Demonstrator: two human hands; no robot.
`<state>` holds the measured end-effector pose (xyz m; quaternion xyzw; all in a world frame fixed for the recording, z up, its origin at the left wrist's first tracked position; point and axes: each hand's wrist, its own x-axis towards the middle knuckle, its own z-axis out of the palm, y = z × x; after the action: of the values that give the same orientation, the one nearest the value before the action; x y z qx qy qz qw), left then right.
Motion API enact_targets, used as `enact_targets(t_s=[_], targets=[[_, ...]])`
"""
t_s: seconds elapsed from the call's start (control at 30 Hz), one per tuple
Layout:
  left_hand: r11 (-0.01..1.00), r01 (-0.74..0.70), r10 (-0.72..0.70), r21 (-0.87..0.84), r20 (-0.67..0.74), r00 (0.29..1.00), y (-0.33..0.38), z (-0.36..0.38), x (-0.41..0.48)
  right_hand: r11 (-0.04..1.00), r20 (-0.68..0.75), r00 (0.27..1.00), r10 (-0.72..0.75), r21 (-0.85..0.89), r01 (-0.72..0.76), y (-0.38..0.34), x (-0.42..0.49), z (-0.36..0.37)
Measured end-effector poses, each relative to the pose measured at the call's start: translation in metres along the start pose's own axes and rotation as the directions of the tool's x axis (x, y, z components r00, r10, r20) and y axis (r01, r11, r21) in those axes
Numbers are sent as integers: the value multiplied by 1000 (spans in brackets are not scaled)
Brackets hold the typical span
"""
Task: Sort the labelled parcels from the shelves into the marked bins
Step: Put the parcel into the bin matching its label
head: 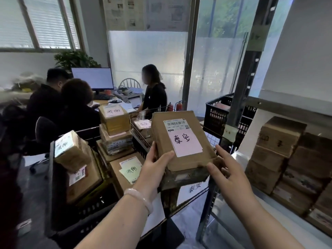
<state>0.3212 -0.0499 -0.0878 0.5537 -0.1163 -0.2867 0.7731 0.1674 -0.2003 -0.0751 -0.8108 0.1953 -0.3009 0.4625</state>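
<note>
The left hand (154,169) grips the near left corner of a brown parcel (181,141) with a pink handwritten label, thumb on top, holding it up over the wire bin (141,131). The right hand (228,175), fingers loosely straight, touches the parcel's near right corner, just beside the shelf (273,104) post.

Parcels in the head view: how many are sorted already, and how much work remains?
Done: several labelled parcels already lie in the bins. In hand: the left hand grips a brown parcel with a pink label; the right hand is at its corner. Left: a stack of cardboard parcels waits on the shelf.
</note>
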Motion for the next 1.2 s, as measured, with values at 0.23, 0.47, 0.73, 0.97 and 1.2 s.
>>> enact_targets(t_s=[0.23, 0.47, 0.73, 0.97, 1.2], targets=[[998, 67, -67, -10, -109, 992, 16, 23, 81, 999, 29, 999, 15, 41, -16, 20, 87, 2], [988, 133, -111, 76, -240, 964, 28, 45, 173, 997, 54, 998, 24, 68, -28, 52, 181, 10], [949, 303, -223, 86, -497, 839, -15, 31, 241, 988, 148, 989, 23, 148, -45, 84, 261, 27], [780, 525, -217, 339, -641, 736, -37, 15, 260, 990, 257, 966, -4, 137, -32, 107, 295, 49], [431, 515, -110, 741, -523, 845, -30, 16, 259, 993, 359, 932, -57, -72, 88, 123, 304, 66]])
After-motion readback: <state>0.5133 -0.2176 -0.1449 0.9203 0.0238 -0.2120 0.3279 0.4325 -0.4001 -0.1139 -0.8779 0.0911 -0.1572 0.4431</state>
